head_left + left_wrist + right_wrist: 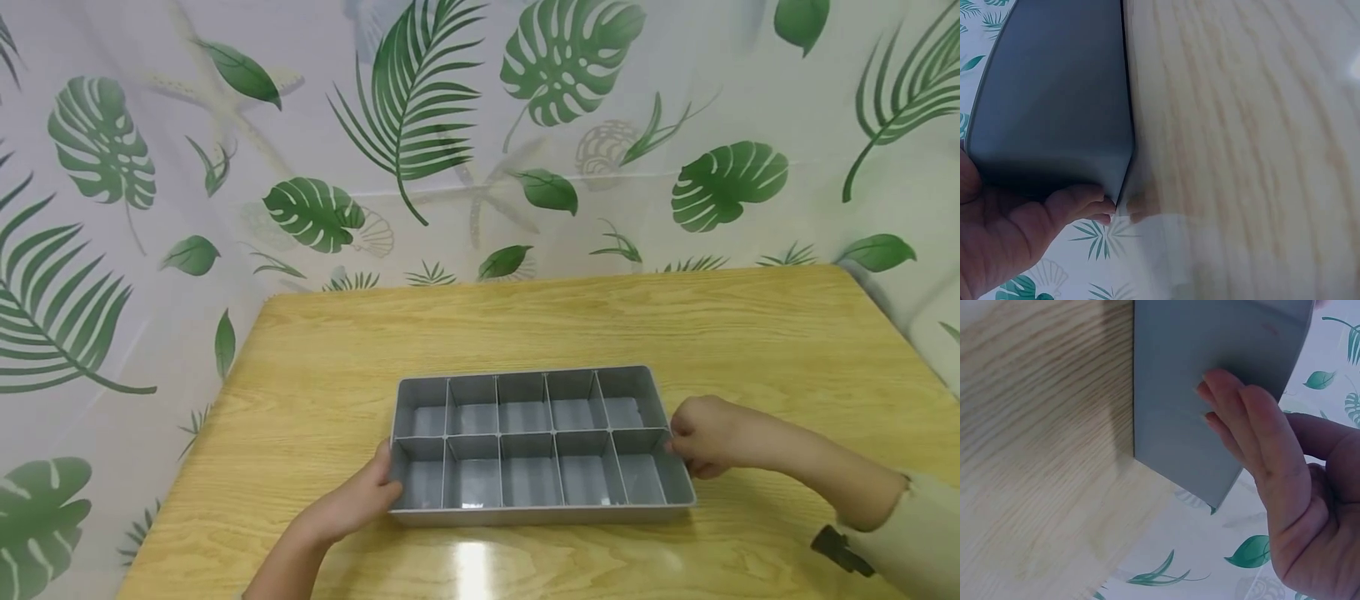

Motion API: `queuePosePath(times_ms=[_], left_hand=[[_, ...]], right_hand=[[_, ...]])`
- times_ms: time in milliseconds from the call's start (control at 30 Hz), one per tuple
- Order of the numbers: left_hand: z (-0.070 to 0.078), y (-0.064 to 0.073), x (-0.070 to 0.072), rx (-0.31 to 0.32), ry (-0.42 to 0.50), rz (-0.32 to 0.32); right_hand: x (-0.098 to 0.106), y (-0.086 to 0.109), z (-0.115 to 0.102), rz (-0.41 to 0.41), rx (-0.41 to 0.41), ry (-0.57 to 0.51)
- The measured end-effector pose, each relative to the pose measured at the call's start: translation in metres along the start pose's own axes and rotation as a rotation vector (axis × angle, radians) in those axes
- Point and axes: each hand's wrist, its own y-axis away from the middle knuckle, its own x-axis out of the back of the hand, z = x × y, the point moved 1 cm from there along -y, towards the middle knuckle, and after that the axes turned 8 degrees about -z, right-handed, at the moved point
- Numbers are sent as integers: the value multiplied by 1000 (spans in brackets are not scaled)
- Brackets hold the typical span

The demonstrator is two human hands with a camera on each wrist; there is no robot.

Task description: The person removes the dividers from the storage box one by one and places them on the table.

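A grey divided storage box (540,517) lies on the wooden table, its dividers forming two rows of compartments with bare grey floors. At its left end my left hand (358,500) grips the short wall near the front corner, thumb by the rim. In the left wrist view the fingers of that hand (1016,231) lie along the box's outer wall (1060,81), low near its bottom edge. My right hand (712,437) holds the opposite short end, thumb over the rim. The right wrist view has its fingers (1272,431) against the outside of the end wall (1172,394).
The wooden table (525,325) reaches back to a white cloth (450,242) printed with green leaves, which also hangs along the left and right sides. Light glares off the tabletop in front of the box. A dark strap (842,550) sits on the right sleeve (911,533).
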Motion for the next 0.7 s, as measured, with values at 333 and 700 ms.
queuePosePath(times_ms=[333, 700], left_hand=[[0, -1, 0, -44, -3, 5], [4, 3, 3, 28, -27, 12]], right_hand=[[5, 3, -4, -53, 35, 87], [28, 10, -14, 4, 65, 416]])
